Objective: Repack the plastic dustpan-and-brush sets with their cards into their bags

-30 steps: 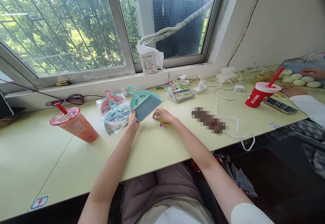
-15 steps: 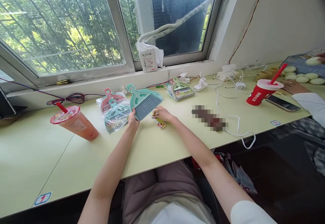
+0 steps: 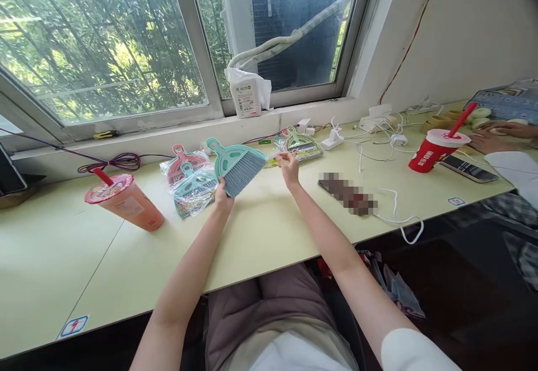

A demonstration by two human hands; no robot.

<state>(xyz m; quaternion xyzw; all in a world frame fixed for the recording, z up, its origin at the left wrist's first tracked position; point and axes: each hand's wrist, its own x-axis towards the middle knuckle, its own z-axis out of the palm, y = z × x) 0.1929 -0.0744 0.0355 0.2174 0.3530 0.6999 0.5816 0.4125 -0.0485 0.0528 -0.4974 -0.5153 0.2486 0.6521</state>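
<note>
A teal dustpan [image 3: 224, 156] with a grey-bristled brush [image 3: 246, 174] in it is held up by my left hand [image 3: 223, 194], fingers closed on its lower edge. To the right, my right hand [image 3: 290, 170] is raised with thumb and fingers pinched; a small yellow, patterned item [image 3: 272, 162] shows beside the fingertips, partly hidden, and I cannot make out what the pinch holds. Wrapped pink [image 3: 185, 166] and teal [image 3: 194, 191] dustpan sets lie left of my left hand. A wrapped green set [image 3: 299, 142] lies behind my right hand.
An orange drink cup [image 3: 130, 205] leans at the left. A blurred-out object [image 3: 348, 194] with a white cable [image 3: 397, 221] lies to the right. Further right are a red cup [image 3: 435, 152], a phone [image 3: 468, 168] and another person's hands. Chargers and cables line the sill.
My right hand has lifted from the table and moved back and right, and the yellow patterned item has left its former spot. My left hand still holds the dustpan, nearly unmoved.
</note>
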